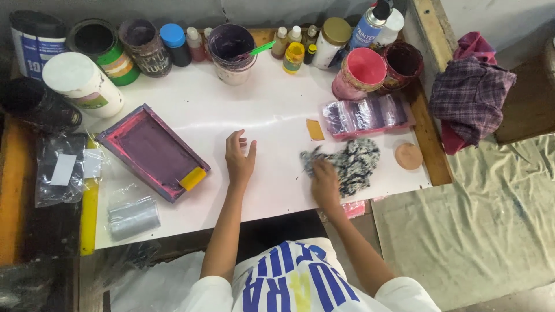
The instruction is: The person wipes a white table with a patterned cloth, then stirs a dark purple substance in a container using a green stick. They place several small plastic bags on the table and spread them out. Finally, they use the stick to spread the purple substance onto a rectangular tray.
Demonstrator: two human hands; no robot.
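My right hand (325,179) presses on a crumpled black-and-white rag (352,162) lying on the white tabletop (272,110), fingers closed over its left part. Resting flat on the bare white surface, my left hand (239,157) has its fingers spread and holds nothing. To the left of it sits a purple-stained screen frame (151,151) with a small yellow block (192,178) at its lower corner. A small orange card (315,129) lies just above the rag.
Paint tubs, jars and bottles (231,46) line the far edge. A pink tray wrapped in plastic (366,115) lies right of centre, a round tan disc (409,156) beside it. A grey tape roll (133,217) and yellow ruler (88,214) are at left; cloths (469,95) at right.
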